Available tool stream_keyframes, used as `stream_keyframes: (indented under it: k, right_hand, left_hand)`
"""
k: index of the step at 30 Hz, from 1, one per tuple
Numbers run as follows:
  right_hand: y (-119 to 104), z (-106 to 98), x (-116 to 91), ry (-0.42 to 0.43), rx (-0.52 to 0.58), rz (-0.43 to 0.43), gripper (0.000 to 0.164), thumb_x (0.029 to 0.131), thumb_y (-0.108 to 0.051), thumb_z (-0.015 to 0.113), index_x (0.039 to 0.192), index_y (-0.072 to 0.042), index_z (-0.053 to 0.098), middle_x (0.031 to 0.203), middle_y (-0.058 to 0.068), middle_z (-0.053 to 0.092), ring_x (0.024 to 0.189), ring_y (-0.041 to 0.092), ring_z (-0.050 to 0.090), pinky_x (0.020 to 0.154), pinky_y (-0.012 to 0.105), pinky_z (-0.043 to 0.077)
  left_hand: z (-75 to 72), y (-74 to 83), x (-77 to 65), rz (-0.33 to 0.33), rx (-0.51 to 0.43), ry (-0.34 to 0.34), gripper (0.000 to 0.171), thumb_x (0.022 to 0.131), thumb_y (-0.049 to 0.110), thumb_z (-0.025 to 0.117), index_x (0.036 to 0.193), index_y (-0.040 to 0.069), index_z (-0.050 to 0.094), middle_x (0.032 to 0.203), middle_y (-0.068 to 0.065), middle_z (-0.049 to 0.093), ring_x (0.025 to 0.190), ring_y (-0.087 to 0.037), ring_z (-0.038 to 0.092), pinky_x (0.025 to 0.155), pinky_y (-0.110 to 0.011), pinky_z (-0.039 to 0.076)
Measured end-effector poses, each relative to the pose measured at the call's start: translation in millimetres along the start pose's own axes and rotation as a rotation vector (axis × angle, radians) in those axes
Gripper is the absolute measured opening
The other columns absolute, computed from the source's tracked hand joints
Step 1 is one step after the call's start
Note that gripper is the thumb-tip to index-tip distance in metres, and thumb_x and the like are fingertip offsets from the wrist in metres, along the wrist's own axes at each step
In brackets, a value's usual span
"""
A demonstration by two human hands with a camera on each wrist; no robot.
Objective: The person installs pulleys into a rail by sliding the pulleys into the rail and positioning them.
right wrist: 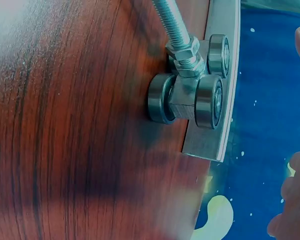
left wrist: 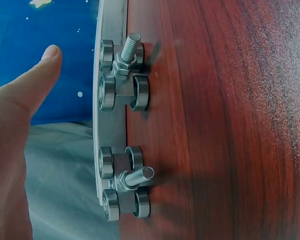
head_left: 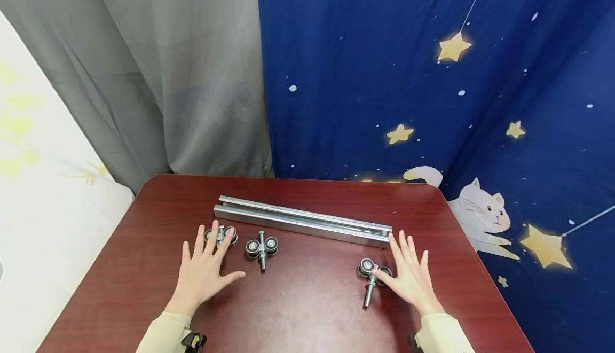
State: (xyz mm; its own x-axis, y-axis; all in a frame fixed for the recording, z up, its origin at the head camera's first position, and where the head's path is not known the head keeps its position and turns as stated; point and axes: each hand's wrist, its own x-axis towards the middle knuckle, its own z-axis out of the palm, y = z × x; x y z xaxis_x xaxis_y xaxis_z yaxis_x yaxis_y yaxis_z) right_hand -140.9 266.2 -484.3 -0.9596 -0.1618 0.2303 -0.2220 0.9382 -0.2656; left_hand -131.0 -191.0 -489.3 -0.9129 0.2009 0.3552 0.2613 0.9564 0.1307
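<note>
Fingers spread, nothing held, the left hand (head_left: 203,275) and right hand (head_left: 412,278) face the metal rail (head_left: 302,226), lying crosswise just beyond. Its long axis slants closer at the right end, nearest the right hand, a roller trolley (head_left: 371,280) near that thumb.

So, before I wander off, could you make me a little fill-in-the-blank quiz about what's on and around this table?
1. Altogether, ____ wheeled metal rollers lie on the table.
2. The left hand and the right hand are both holding ____.
3. Only one roller lies near the end of the long rail on the person's ____ side.
4. The curtain that shows a white cat is mostly ____ in colour.

Missing words: three; nothing; right; blue.
</note>
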Motion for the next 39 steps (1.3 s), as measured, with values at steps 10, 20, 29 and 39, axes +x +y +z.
stream_keyframes:
  k: [10,20,29,39]
  right_hand:
    - [5,-3,11,-0.068,0.057,0.021,0.091,0.073,-0.055,0.065,0.144,-0.015,0.025,0.146,0.019,0.024,0.133,0.041,0.02,0.098,0.068,0.012]
    - [9,-3,23,-0.057,0.097,-0.011,0.09,0.073,-0.052,0.067,0.143,-0.013,0.025,0.145,0.02,0.026,0.133,0.04,0.021,0.099,0.066,0.014]
    - [13,-1,36,-0.102,0.135,-0.028,0.085,0.076,-0.042,0.069,0.143,-0.012,0.027,0.145,0.02,0.027,0.131,0.039,0.026,0.101,0.06,0.021]
    - [27,0,60,-0.162,0.188,-0.017,0.085,0.075,-0.03,0.072,0.143,-0.012,0.025,0.145,0.022,0.023,0.129,0.039,0.03,0.094,0.055,0.035]
  left_hand:
    - [1.0,-3.3,2.6,-0.065,-0.017,0.015,0.091,0.069,0.059,0.064,0.142,0.021,0.027,0.149,-0.016,0.015,0.136,-0.039,0.006,0.094,-0.068,0.017]
    - [2.1,-11.1,5.3,-0.115,-0.031,-0.015,0.088,0.071,0.055,0.065,0.142,0.019,0.026,0.149,-0.018,0.015,0.135,-0.041,0.008,0.093,-0.069,0.017]
    - [7.4,-16.6,7.2,-0.157,-0.047,-0.043,0.086,0.075,0.051,0.064,0.143,0.015,0.026,0.15,-0.018,0.012,0.133,-0.044,0.014,0.092,-0.07,0.018]
    - [15.1,-20.3,10.1,-0.215,-0.072,-0.049,0.088,0.077,0.049,0.064,0.144,0.014,0.021,0.149,-0.019,0.011,0.117,-0.042,0.04,0.065,-0.057,0.045]
